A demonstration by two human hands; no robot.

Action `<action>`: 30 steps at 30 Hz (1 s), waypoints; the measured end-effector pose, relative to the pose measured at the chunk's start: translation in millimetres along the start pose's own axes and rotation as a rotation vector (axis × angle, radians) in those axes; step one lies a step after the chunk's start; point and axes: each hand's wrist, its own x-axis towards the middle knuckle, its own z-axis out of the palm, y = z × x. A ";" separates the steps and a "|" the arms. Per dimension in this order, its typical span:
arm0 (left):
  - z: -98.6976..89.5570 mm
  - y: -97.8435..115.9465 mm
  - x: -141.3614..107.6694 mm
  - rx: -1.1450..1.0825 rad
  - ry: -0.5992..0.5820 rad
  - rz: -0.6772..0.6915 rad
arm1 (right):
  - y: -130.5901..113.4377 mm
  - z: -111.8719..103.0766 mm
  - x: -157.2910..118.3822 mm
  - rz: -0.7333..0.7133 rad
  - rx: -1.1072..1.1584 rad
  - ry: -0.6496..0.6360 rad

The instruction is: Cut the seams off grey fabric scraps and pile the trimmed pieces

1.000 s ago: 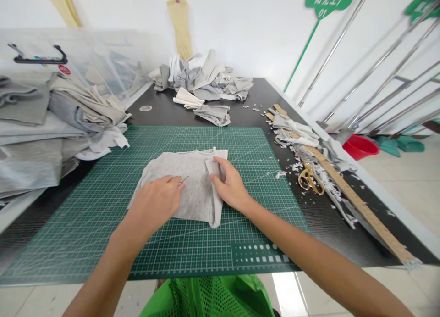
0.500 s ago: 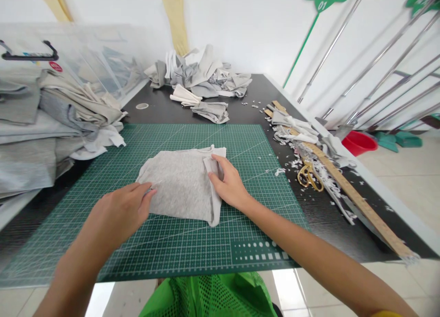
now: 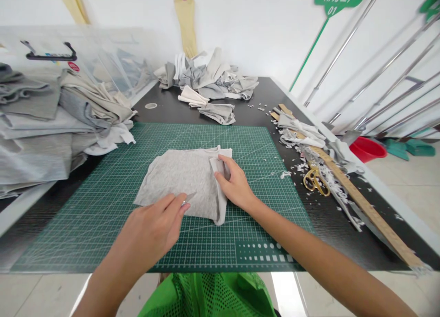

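A black table [image 3: 256, 90] spans the view; on it lies a green cutting mat [image 3: 103, 193] with white grid lines; to the left a pile of folded gray and white fabric [image 3: 41, 152] rises beside the mat, in front of a clear plastic bin [image 3: 113, 55] with a dark handle; at the back of the table sits a heap of gray and white cloth pieces [image 3: 206, 76], with a cream piece [image 3: 192, 97] and a gray piece [image 3: 218, 114] just in front of it.

Along the right side runs a long wooden strip [image 3: 364, 207], with fabric scraps [image 3: 302, 131] over its far part and thin shreds beside it; the gray cloth [image 3: 182, 175] lies flat on the middle of the mat, its right edge turned over in a fold.

The left hand [image 3: 151, 232] is closed, thumb and fingers pinching a small pointed metal tool [image 3: 189, 198] whose tip is over the lower part of the cloth; the right hand [image 3: 235, 181] grips the folded right edge between thumb and fingers, some fingertips hidden by the fabric.

Smaller still, gold-handled scissors [image 3: 316, 181] lie beside the strip, among the shreds; a pale ring [image 3: 151, 106] rests on the table, beyond the mat's far left corner.
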 end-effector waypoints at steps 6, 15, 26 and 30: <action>2.6 10.9 17.9 -0.027 -0.001 -0.042 | 0.4 0.3 0.1 -0.007 -0.002 0.001; 5.1 -31.7 29.5 0.070 0.006 -0.116 | -0.8 -1.1 0.2 0.021 -0.014 -0.022; 9.4 -61.3 24.8 0.201 -0.067 -0.224 | -0.1 -0.9 -0.1 0.030 -0.010 -0.022; 3.4 -69.0 12.5 0.181 -0.053 -0.270 | -1.3 -1.7 -0.2 0.033 -0.011 -0.022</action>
